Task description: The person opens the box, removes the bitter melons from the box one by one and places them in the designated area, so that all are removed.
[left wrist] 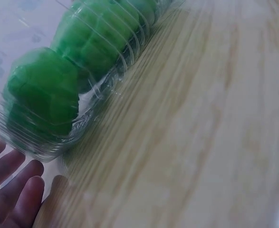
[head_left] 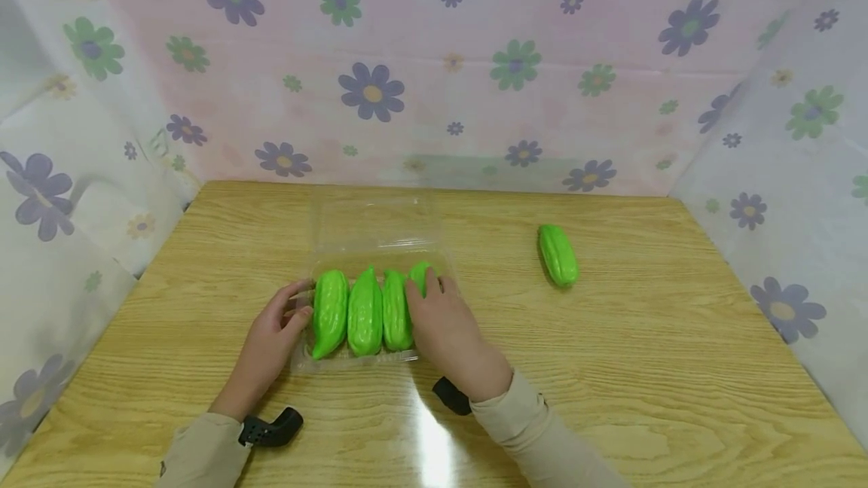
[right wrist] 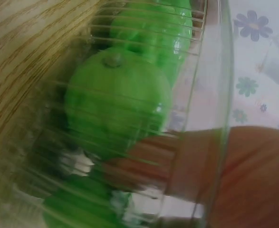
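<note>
A clear plastic clamshell box [head_left: 389,358] stands on the table with its lid [head_left: 376,221] folded back. Inside, bumpy green bitter melons lie side by side: a left one [head_left: 331,315], a middle one [head_left: 365,315] and another [head_left: 396,311] to its right. My right hand [head_left: 447,326] reaches into the box's right end and holds a further bitter melon [head_left: 419,274], mostly covered by the hand. Through the box wall, the right wrist view shows the thumb [right wrist: 144,164] between green melons. My left hand [head_left: 274,330] rests against the box's left side, its fingers [left wrist: 18,183] loosely bent there.
A lone bitter melon [head_left: 559,255] lies on the wooden table [head_left: 644,337], right of the box. Flowered cloth [head_left: 420,59] hangs behind the table and along both sides. Black wrist mounts [head_left: 271,428] sit close to the tabletop under both forearms.
</note>
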Tool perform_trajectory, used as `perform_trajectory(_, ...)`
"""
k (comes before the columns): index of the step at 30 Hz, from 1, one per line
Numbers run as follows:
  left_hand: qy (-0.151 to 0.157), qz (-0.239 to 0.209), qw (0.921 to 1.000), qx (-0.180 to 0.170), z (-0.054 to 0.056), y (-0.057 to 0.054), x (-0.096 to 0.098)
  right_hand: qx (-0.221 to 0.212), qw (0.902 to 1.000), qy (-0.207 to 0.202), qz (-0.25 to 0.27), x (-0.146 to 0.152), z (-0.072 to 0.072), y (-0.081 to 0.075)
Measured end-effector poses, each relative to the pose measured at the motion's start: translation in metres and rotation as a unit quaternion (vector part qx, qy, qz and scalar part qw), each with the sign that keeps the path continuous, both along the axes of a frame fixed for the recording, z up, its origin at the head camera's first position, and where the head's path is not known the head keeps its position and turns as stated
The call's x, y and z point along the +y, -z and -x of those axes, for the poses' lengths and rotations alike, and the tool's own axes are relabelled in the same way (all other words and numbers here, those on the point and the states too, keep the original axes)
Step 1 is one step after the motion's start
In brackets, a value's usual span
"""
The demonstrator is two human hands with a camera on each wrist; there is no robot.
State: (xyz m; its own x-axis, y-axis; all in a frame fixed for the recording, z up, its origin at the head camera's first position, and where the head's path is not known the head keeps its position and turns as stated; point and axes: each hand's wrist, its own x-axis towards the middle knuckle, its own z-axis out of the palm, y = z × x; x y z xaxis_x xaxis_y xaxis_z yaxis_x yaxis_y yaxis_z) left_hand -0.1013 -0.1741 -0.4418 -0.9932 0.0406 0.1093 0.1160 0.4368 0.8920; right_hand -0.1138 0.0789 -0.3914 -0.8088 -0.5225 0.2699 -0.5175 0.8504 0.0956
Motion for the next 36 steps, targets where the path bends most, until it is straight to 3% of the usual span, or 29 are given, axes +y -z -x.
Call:
perform_trajectory(6,-0.001,0.002,1.0,0.002,-0.001,0.0,0.001,-0.017,0.9996,0.008,0.023,-0.002,-0.003,0.0)
perform_trajectory(13,0.001,-0.005,1.0,-0.001,-0.001,0.0,0.001,-0.046,0.9957,0.033,0.073,0.002,0.001,0.0)
perform_trajectory(25,0.0,0.001,1.0,0.005,0.001,0.004,0.0,-0.075,0.9897,0.049,0.112,0.003,0.007,0.001)
perform_trajectory(29,0.0,0.006,1.0,0.002,0.0,0.002,0.002,-0.104,0.9823,0.063,0.142,0.004,0.01,-0.004)
perform_trajectory(36,0.0,0.008,1.0,-0.002,0.002,0.003,0.001,-0.182,0.9541,0.096,0.218,0.007,0.017,-0.012)
